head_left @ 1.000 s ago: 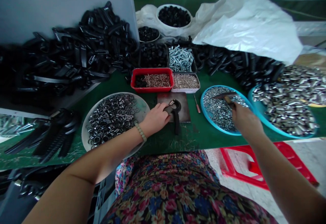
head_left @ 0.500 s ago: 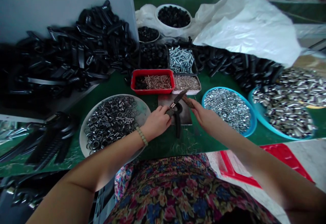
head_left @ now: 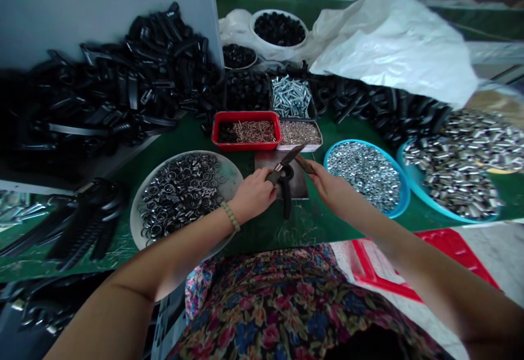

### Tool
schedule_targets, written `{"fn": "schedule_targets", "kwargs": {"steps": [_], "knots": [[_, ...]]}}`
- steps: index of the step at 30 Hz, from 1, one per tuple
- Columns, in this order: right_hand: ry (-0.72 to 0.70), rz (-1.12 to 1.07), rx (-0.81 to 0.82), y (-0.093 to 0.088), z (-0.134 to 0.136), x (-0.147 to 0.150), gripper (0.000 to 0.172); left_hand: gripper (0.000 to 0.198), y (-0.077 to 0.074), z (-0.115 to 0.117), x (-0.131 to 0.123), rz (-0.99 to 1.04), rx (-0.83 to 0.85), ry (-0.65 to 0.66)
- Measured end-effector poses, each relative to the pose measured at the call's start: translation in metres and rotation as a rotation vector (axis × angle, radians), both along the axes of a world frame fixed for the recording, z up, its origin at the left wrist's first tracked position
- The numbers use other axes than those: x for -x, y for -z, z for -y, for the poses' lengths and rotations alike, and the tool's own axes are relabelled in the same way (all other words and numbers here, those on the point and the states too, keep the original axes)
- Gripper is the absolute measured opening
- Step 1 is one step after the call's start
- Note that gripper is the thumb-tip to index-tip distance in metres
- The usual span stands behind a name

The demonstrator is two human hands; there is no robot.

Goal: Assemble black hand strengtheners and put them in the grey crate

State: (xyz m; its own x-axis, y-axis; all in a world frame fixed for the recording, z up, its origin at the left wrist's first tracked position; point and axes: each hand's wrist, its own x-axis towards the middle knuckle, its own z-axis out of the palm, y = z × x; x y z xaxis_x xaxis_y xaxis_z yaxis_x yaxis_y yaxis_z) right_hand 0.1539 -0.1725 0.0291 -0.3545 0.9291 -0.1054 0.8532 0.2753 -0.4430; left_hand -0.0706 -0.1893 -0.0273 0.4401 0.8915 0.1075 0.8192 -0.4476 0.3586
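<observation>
My left hand (head_left: 254,194) is closed on a black plastic clip part (head_left: 284,185) that rests on a small metal plate (head_left: 301,181) at the middle of the green table (head_left: 270,229). My right hand (head_left: 329,186) grips a small hammer (head_left: 291,157) by its wooden handle. The hammer's dark head sits just above the black part, close to my left fingertips. A bead bracelet circles my left wrist.
A white plate of metal rings (head_left: 180,192) lies left of the hands. A red tray (head_left: 245,129) and a tray of small pins (head_left: 299,133) sit behind. Blue bowls of nuts (head_left: 368,174) and metal sleeves (head_left: 454,174) stand right. Black parts (head_left: 123,92) pile up behind.
My right hand came from the blue bowl of nuts to the metal plate, bringing the hammer over the black part. My left hand has stayed on the part.
</observation>
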Motion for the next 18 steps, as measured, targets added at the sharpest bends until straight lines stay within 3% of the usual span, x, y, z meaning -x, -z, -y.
{"fn": "schedule_targets", "kwargs": {"steps": [3, 5, 7, 8, 12, 15, 18], "knots": [[0.015, -0.118, -0.107, -0.003, 0.013, -0.002, 0.052, 0.039, -0.018, -0.018, 0.012, 0.171, -0.077, -0.145], [-0.007, -0.104, -0.1, -0.001, 0.02, 0.0, 0.05, 0.04, -0.034, -0.049, 0.013, 0.24, -0.163, -0.27], [-0.056, -0.013, -0.03, 0.003, 0.022, 0.001, 0.048, 0.037, -0.045, -0.091, 0.003, 0.173, -0.187, -0.27], [-0.068, 0.018, -0.014, 0.005, 0.022, 0.001, 0.047, 0.036, -0.048, -0.112, -0.007, 0.105, -0.174, -0.206], [0.053, -0.095, -0.174, 0.0, 0.023, -0.01, 0.047, 0.024, -0.044, -0.172, -0.052, -0.171, -0.076, -0.028], [0.189, -0.165, -0.231, -0.002, 0.026, -0.024, 0.046, 0.023, -0.036, -0.186, -0.071, -0.243, -0.05, -0.006], [0.263, -0.168, -0.202, 0.005, 0.026, -0.035, 0.047, 0.026, -0.032, -0.186, -0.072, -0.178, -0.095, -0.052]]}}
